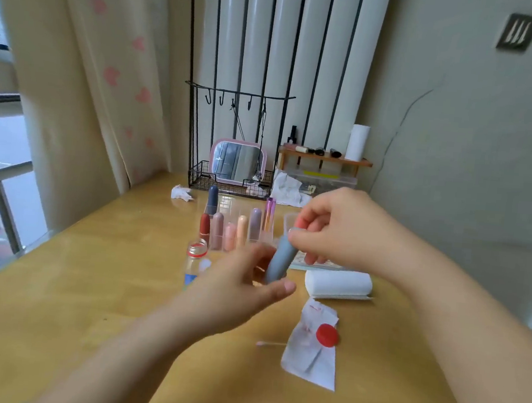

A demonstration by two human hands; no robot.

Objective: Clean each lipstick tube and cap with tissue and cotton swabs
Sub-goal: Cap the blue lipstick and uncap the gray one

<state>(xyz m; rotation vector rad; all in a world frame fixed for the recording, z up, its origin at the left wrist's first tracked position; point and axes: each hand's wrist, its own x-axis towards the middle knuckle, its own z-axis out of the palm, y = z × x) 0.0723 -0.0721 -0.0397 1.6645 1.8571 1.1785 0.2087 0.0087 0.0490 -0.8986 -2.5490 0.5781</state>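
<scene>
We're holding a grey lipstick tube [280, 257] above the bench [88, 281] with both hands: left hand [237, 283] is curling round its lower end, thumb showing below it, and right hand [330, 230] is pinching the top end, fingertips bunched there. Tube is tilting, top leaning toward the right hand. Can't tell whether the cap is on or coming off, since the fingers are covering the joint. Just behind the hands we're seeing a clear organizer [239, 231] with more lipsticks standing upright in it: a red one [204, 226], pinkish and peach ones beside it, a lilac one [255, 221], a dark blue one [212, 199] in the back row and a shiny purple one [269, 213]. An open clear bottle [195, 259] with a red-ringed neck is standing just left of the left hand. Right of the hands a white tissue pack [338, 283] is lying on the bench. Nearer to us, a stained tissue [312, 352] is lying flat with a red bottle cap [327, 335] on it, and a cotton swab [272, 344] with a pink tip is touching its left edge. Crumpled tissue [181, 192] is sitting at the far left of the bench, near a wire rack [227, 181] holding a pink mirror [237, 161].
</scene>
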